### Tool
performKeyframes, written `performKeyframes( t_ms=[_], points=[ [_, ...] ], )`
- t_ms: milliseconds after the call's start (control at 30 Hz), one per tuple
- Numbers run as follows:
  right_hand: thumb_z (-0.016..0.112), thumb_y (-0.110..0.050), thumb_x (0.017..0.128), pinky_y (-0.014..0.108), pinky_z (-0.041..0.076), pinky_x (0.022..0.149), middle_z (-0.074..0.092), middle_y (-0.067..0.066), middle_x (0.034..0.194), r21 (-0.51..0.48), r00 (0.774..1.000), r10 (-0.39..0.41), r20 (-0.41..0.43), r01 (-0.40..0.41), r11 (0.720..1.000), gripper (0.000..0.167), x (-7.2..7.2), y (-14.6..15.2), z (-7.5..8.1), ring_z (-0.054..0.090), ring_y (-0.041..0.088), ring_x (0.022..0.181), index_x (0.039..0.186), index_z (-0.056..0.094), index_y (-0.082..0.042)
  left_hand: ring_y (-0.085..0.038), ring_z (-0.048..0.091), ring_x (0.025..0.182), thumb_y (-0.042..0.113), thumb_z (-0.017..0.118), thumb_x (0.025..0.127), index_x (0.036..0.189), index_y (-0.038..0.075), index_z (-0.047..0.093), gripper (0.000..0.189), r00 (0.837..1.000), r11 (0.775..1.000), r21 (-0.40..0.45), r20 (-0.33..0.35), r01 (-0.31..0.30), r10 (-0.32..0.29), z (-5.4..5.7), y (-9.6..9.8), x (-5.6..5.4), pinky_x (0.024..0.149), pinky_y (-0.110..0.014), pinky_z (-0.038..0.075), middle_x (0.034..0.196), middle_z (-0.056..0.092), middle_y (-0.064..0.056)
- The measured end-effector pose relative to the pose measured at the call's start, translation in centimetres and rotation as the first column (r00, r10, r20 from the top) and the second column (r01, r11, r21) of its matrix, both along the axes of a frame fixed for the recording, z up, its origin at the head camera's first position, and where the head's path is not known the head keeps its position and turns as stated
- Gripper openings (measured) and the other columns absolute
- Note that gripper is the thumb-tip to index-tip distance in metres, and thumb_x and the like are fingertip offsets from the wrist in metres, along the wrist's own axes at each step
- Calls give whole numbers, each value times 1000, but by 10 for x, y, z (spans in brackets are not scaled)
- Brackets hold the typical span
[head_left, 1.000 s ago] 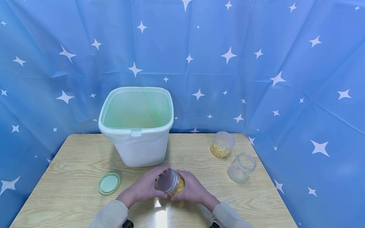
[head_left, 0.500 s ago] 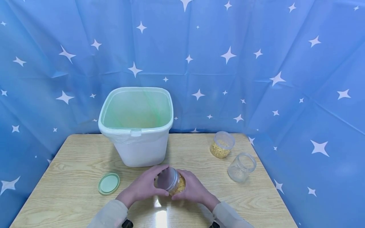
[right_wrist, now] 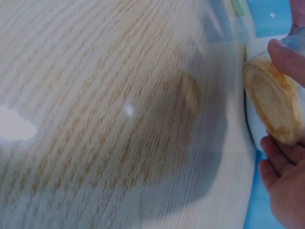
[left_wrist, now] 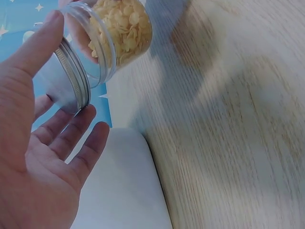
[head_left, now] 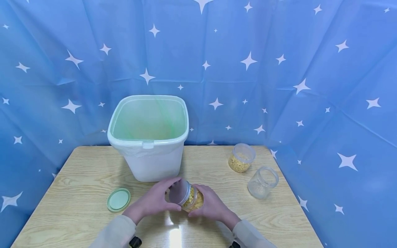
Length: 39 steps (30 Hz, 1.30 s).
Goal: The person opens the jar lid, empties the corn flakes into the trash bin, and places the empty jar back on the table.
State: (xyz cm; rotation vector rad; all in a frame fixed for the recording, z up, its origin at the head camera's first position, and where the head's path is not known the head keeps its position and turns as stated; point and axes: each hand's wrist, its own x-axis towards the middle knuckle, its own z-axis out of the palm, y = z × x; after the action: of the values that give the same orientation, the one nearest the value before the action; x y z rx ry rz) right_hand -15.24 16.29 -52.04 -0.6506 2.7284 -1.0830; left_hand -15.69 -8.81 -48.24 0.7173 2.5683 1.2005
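Observation:
My left hand (head_left: 155,200) holds a silver screw lid (left_wrist: 71,76) between thumb and fingers. A clear jar (head_left: 194,199) of yellow flakes (left_wrist: 127,28) is in my right hand (head_left: 213,206), tilted with its mouth toward the lid. In the left wrist view a gap shows between the lid and the jar's threaded rim (left_wrist: 102,45). Seen in the right wrist view, the jar's round base (right_wrist: 271,102) faces the camera, with the thumb and fingers of the right hand about its side. Both hands are raised over the table.
Behind the hands stands a white bin (head_left: 155,160) with a green-tinted liner. A green-rimmed lid (head_left: 119,199) lies on the wooden table (head_left: 77,186), left. At the right are a jar with flakes (head_left: 240,162) and an empty clear jar (head_left: 260,186). A blue star-printed curtain (head_left: 279,103) surrounds the table.
The lid has come away from the jar's rim, moving left and slightly up with my left hand. My right hand and the jar have shifted slightly right.

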Motion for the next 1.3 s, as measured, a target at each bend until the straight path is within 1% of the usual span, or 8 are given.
performKeyframes(
  t_ms=[133,267,533,767,867,1000,1133,1300],
  points=[
    [91,-42,60,40,48,98,61,-3,128,-7,1000,-2,-5,2,1000,92,0,1,0,57,17,114,139,51,-20,-24,52,127,47,83,71,148,17,40,93,1000,1000,-2,-2,-3,3,1,-2,-1,103,-48,47,145,50,-5],
    [92,-41,60,41,48,98,61,-2,128,-21,1000,-2,1,2,1000,92,1,2,0,57,18,114,139,51,-19,-22,54,125,47,84,71,148,15,41,94,1000,1000,-4,-28,-10,9,1,-5,-2,101,-46,49,145,51,-3],
    [91,-42,59,43,48,98,61,-2,127,-15,1000,-10,-6,10,1000,94,1,4,-2,57,19,114,140,50,-17,-18,54,122,47,84,70,148,19,39,95,999,999,23,-40,-27,28,1,-12,-1,101,-46,49,144,51,0],
    [91,-42,58,51,45,104,59,6,134,-11,999,-43,7,43,999,97,1,7,-3,55,26,122,141,49,-13,-13,54,121,63,78,68,150,26,34,100,999,1000,5,-21,-30,30,-3,-21,2,101,-42,49,146,47,9],
    [92,-43,58,52,43,106,58,7,136,-6,998,-52,18,52,999,99,0,8,-4,54,28,124,142,48,-12,-12,55,118,63,78,69,149,29,34,97,999,999,15,-6,-34,35,-8,-25,4,99,-41,50,144,47,11],
    [92,-43,58,53,43,106,57,8,137,-6,998,-57,28,57,998,99,0,8,-4,54,28,124,142,48,-12,-18,56,117,58,79,71,149,25,34,95,999,999,28,2,-41,41,-14,-31,5,97,-44,49,143,49,5],
    [92,-42,58,54,43,106,57,8,137,-15,997,-59,43,60,998,99,1,8,-3,54,28,124,142,48,-12,-23,57,117,55,80,72,146,15,37,95,998,998,-10,12,-61,61,-17,-37,8,97,-48,49,140,52,-4],
    [91,-42,59,54,42,106,56,7,137,-7,997,-64,52,65,998,99,1,8,-3,53,27,125,142,48,-13,-21,57,115,53,81,71,141,13,43,89,997,995,-60,-2,-83,83,-23,-44,10,96,-47,50,126,60,-1]
  ],
)
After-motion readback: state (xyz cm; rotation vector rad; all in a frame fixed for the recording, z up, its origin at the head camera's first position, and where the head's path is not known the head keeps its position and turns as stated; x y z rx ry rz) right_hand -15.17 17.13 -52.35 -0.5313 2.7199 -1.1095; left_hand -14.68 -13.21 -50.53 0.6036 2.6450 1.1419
